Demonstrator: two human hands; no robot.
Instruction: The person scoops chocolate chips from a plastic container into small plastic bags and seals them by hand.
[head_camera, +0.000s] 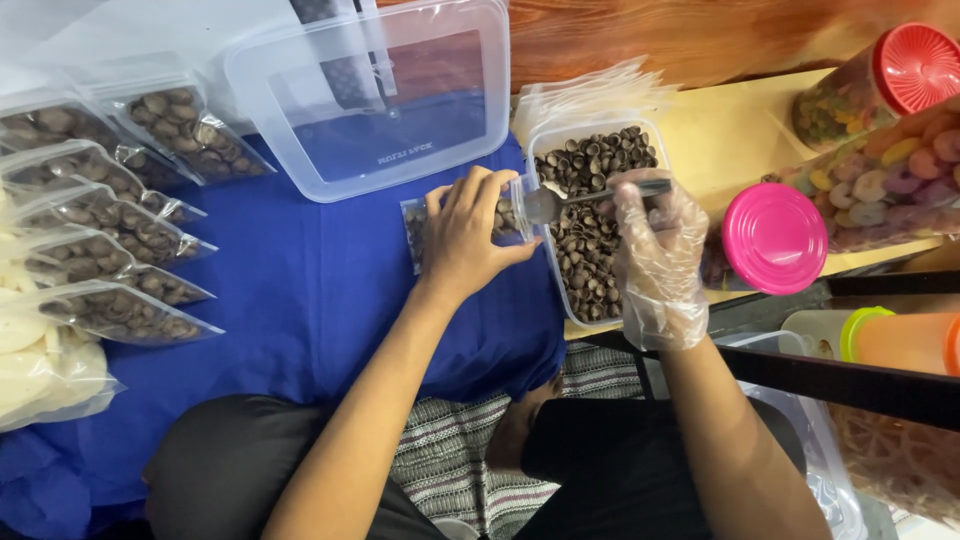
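My left hand (468, 235) is bare and holds a small clear bag (415, 225) partly filled with brown ring-shaped snacks, lying on the blue cloth (300, 290). My right hand (655, 250), in a thin clear plastic glove, grips a metal spoon (560, 203) whose bowl points at the bag's mouth. The spoon crosses the rim of a clear rectangular tub (560, 290) full of the same brown rings (590, 240).
Several filled clear bags (110, 240) lie in a row at the left. A clear tub lid (380, 95) rests beyond the bag. Empty bags (590, 95) are stacked behind the tub. Jars with pink (775, 238) and red (915, 65) lids lie at right.
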